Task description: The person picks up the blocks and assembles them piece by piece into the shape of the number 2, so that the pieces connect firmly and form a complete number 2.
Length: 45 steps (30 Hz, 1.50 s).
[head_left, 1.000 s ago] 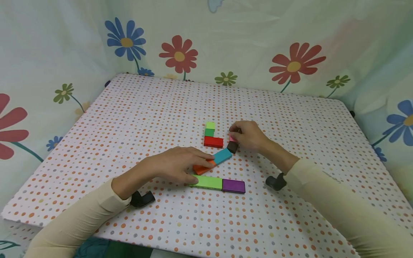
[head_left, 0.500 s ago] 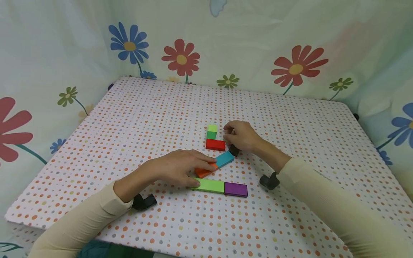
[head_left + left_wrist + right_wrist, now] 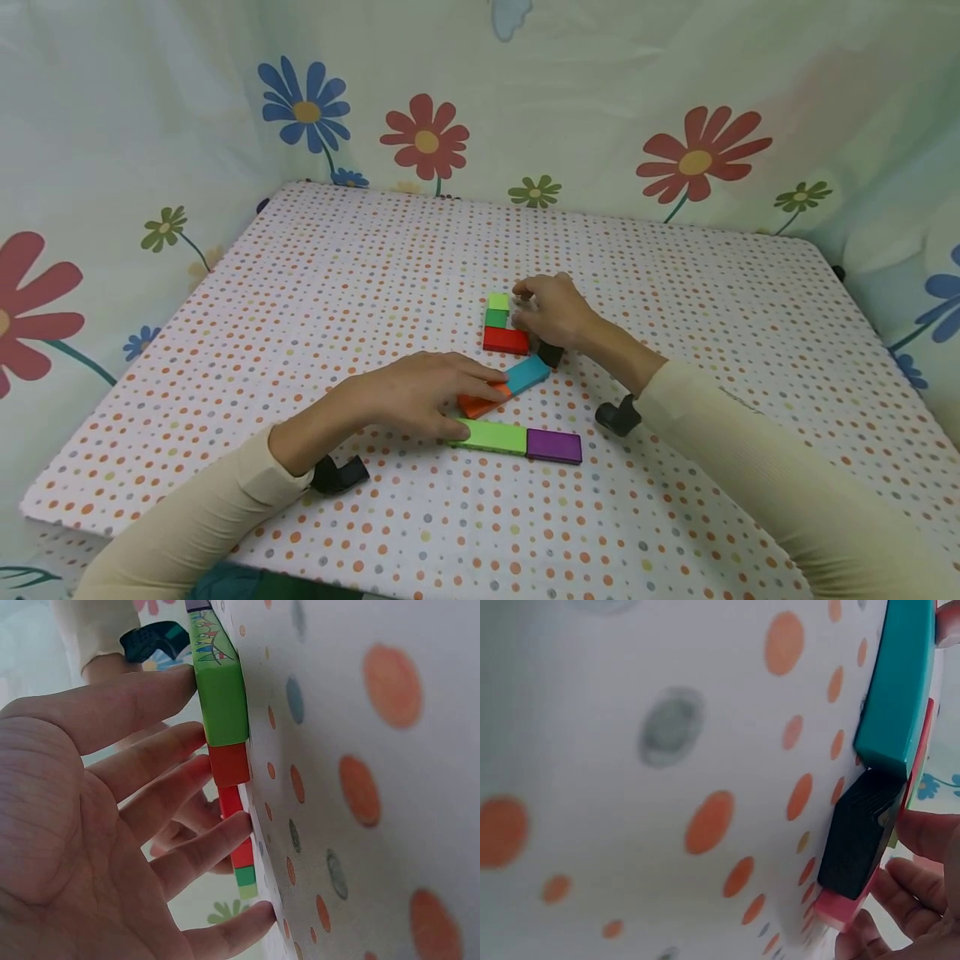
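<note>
My left hand (image 3: 420,393) lies spread over an orange block (image 3: 480,405), its thumb against the left end of a long light-green block (image 3: 491,437). In the left wrist view those fingers are stretched out along the blocks. A blue block (image 3: 528,373) continues the orange one towards a black block (image 3: 551,354). My right hand (image 3: 557,310) has curled fingers and thumb around a pink block (image 3: 842,909) just past the black one; from the head it is hidden. Beside this hand, a red block (image 3: 506,339) stands below a green block (image 3: 496,317) and a small lime block (image 3: 498,301).
A purple block (image 3: 554,446) adjoins the right end of the long light-green block. The blocks lie on a table (image 3: 360,275) with a dotted cloth. A flower-print curtain (image 3: 585,83) rises behind and at both sides. Dark wrist devices sit on both arms.
The right hand has shifted left towards the green and red blocks, and the pink block has gone out of sight beneath it. The left hand holds its place over the orange block.
</note>
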{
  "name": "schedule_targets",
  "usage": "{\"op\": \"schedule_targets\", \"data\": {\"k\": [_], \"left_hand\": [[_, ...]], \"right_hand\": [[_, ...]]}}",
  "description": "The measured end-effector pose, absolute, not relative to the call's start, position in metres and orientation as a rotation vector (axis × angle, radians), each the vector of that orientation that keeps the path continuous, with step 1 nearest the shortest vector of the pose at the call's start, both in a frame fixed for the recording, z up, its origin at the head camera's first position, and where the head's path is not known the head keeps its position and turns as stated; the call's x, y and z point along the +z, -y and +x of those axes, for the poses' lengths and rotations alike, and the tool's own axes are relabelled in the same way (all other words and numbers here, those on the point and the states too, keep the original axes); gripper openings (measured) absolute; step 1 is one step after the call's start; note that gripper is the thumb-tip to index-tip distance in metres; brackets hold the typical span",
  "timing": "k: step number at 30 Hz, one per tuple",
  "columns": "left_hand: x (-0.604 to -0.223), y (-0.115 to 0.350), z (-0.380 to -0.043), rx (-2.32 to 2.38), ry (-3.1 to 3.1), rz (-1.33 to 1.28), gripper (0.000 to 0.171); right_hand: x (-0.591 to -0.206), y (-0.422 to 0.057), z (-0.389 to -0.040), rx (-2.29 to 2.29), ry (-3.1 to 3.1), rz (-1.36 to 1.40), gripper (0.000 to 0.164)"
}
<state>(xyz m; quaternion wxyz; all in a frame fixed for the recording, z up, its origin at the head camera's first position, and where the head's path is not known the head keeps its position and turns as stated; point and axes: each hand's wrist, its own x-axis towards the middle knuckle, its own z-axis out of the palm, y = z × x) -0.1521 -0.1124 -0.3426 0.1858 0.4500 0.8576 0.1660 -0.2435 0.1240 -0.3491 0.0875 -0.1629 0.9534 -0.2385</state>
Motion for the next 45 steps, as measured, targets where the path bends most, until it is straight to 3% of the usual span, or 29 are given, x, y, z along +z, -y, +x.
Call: {"op": "schedule_targets", "data": {"k": [45], "left_hand": [[-0.345,0.113,-0.153,0.456,-2.425,1.27,0.061]], "right_hand": [[-0.35,-0.121,-0.256,-0.758,-2.792,-0.594,0.041]]}}
